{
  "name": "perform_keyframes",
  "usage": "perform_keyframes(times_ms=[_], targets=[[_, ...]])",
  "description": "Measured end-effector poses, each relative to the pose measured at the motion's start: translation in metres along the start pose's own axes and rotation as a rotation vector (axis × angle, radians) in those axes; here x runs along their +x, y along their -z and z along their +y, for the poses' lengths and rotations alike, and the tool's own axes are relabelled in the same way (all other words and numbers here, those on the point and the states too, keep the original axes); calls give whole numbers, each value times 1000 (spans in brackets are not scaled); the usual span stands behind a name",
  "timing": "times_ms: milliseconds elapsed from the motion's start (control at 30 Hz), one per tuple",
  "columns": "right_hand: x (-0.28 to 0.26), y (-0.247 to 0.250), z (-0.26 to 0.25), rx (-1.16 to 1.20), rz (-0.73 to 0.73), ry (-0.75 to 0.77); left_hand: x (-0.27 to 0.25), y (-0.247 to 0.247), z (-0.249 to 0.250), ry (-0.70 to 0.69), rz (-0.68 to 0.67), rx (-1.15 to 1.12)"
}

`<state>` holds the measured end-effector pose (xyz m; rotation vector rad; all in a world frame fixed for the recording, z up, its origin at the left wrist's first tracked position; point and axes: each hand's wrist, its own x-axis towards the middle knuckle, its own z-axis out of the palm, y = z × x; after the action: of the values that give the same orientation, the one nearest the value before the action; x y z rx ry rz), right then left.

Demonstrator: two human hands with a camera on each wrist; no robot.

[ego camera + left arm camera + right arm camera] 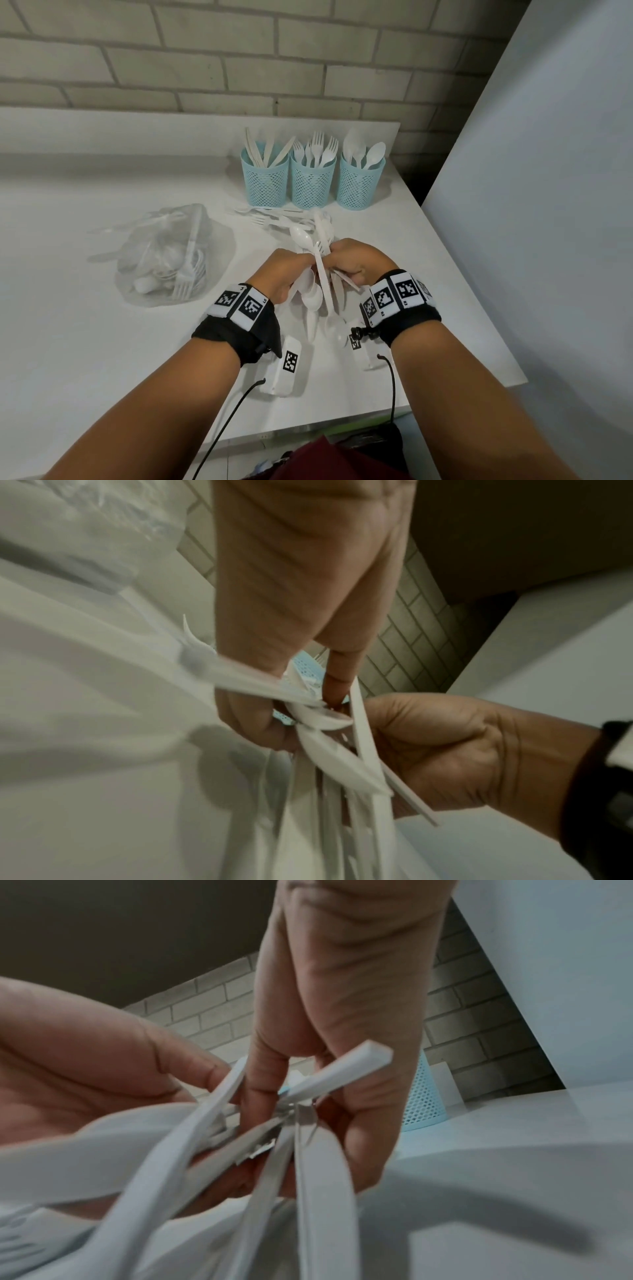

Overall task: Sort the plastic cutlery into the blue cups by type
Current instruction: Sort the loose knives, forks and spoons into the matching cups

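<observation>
- Holding one mixed bundle of cutlery (317, 274) in front of the middle cup (312, 181), the left hand (286, 274) and right hand (356, 262) both curl round it.
- Handling, as judged: light, stiff, slick, brittle; grip at handles.
- Left cup (264, 181) holds knives; middle cup, forks; right cup (359, 185), spoons.
- Left of the cups, a clear bag (164, 253) holds more cutlery.

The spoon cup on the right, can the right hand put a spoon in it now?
Probably yes. The spoon cup stands open-topped straight ahead with nothing between, but the right hand and left hand both grip one mixed cutlery bundle, needing separating first.
</observation>
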<state>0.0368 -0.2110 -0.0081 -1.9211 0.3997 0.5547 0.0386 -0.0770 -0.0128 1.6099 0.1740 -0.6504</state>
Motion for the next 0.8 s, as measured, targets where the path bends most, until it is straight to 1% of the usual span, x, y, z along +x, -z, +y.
perform_keyframes(times_ms=[100, 233, 367, 500, 600, 700, 800], targets=[[-2, 4, -3, 25, -10, 15, -3, -1, -1, -40, 17, 11], [-2, 19, -9, -105, 85, 53, -2, 0, -3, -122, 95, 47], [5, 33, -14, 3, 77, 11, 3, 5, -1, -169, 98, 56], [9, 43, -22, 14, 47, 6, 10, 8, 5, -206, 110, 77], [12, 50, -27, -58, 39, 5, 16, 10, 7, -197, 97, 67], [17, 60, -33, -188, -1, 9, 23, 7, 10, -181, 78, 59], [23, 72, -36, -281, -57, 22, 31, 3, 11, -149, 93, -34]])
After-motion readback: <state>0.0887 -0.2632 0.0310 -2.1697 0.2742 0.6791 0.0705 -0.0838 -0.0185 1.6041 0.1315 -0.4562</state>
